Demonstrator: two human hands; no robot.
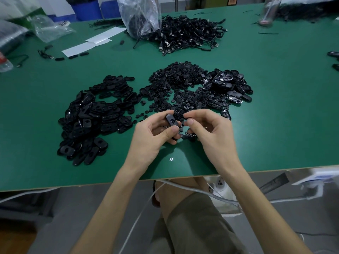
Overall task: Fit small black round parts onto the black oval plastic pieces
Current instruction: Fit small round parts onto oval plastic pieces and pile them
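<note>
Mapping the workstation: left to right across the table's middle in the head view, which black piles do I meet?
Large pile of oval pieces, heap of small round parts, smaller pile of glossy oval pieces.

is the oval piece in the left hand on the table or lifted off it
Lifted: the left hand pinches the oval piece between thumb and fingers, above the table.

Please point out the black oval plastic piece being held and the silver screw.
Black oval plastic piece [171, 121]: head view, flat face.
Silver cross-head screw [171, 159]: head view, centre of head.
</note>
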